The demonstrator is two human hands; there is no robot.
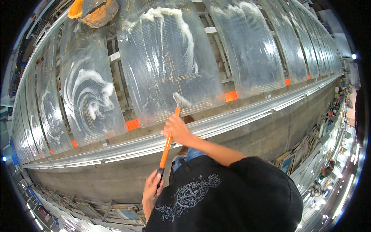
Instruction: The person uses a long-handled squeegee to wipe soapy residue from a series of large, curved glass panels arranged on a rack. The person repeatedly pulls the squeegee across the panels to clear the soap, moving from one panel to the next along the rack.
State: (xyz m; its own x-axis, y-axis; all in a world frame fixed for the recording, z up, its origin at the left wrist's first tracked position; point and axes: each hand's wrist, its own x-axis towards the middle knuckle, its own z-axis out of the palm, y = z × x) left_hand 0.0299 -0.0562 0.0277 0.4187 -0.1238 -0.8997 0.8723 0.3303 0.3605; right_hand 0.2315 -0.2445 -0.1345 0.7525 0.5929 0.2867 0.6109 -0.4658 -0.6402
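Both my hands are wrapped round a long orange-handled cleaning tool with a black end grip. My right hand grips the orange shaft near the head. Lower down, my left hand holds the black grip, close to my black shirt. The tool's small whitish head lies at the near end of the middle clear panel; whether it is a brush or a squeegee cannot be made out. A curved band of white foam marks the far part of that panel.
A foam-streaked panel lies left of mine, another panel right, with several more beyond. Orange pieces sit between near ends. A dirty orange bucket stands far left. A metal rail runs along the near side.
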